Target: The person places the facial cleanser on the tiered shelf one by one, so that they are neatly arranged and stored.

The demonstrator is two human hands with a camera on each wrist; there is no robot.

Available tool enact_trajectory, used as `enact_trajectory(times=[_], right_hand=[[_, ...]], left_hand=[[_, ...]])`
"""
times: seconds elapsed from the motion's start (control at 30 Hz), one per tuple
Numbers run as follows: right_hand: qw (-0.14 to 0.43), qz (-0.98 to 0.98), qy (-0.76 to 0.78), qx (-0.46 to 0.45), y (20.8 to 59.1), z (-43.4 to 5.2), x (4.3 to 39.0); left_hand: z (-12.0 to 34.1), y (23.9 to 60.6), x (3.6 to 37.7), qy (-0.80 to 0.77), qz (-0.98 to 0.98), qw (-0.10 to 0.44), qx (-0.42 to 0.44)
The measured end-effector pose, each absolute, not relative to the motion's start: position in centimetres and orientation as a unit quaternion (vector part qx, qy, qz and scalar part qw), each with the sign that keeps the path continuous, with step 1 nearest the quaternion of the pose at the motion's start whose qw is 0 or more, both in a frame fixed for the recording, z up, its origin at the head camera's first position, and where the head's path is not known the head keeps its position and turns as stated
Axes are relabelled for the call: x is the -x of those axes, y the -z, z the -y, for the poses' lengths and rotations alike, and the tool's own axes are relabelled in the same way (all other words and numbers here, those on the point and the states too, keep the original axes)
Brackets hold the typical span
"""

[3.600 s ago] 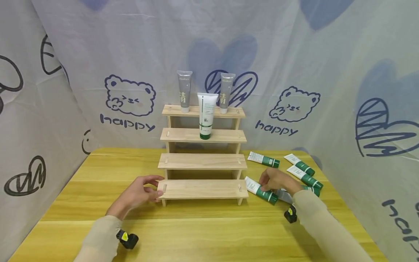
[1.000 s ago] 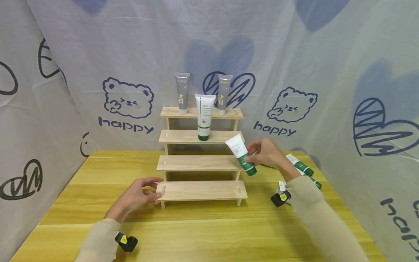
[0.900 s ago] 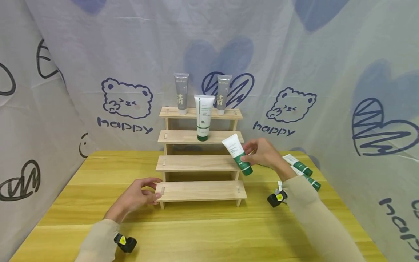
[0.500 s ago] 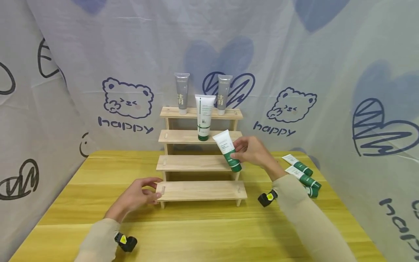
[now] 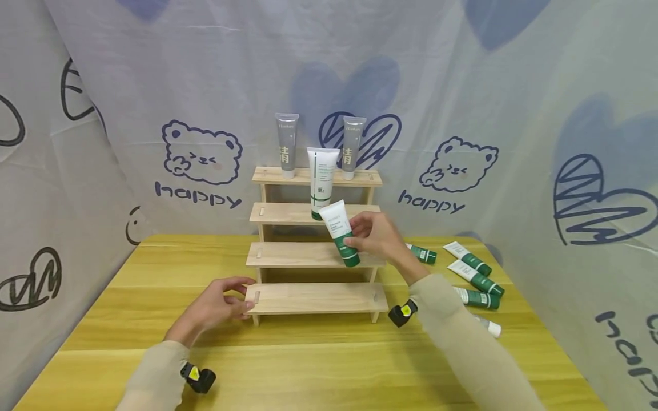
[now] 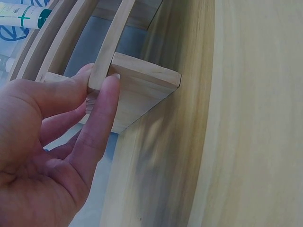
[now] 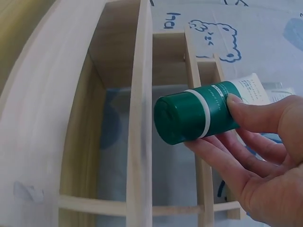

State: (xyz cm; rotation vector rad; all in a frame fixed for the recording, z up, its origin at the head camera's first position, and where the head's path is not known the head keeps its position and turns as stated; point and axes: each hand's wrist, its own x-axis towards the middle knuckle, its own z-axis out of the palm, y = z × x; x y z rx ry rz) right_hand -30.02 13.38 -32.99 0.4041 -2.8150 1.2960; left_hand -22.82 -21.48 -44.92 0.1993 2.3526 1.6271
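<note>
White tube with green cap, pinched by right hand, hovers over four-tier wooden stair rack's third step. Left hand grips its bottom-step corner. Three tubes stand higher; five lie rightward.

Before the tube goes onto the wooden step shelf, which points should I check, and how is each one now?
1. Right hand grips the green-capped tube firmly: ok.
2. Cap faces down toward the third step: ok, though the tube is tilted.
3. Landing spot on that step is bare: ok.
4. Left hand steadies the bottom step at its left end: ok.
5. Tall white tube on the step above is clear of the moving tube: cannot tell; they overlap in the head view.
</note>
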Motion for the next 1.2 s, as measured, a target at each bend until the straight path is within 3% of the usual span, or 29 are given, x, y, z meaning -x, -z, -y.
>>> enact_trajectory(times=[1.2], right_hand=[[0.106, 0.841, -0.511, -0.145, 35.5, -6.2, 29.7]], left_hand=[[21.5, 45.0, 22.9, -0.556, -0.818, 0.132, -0.062]])
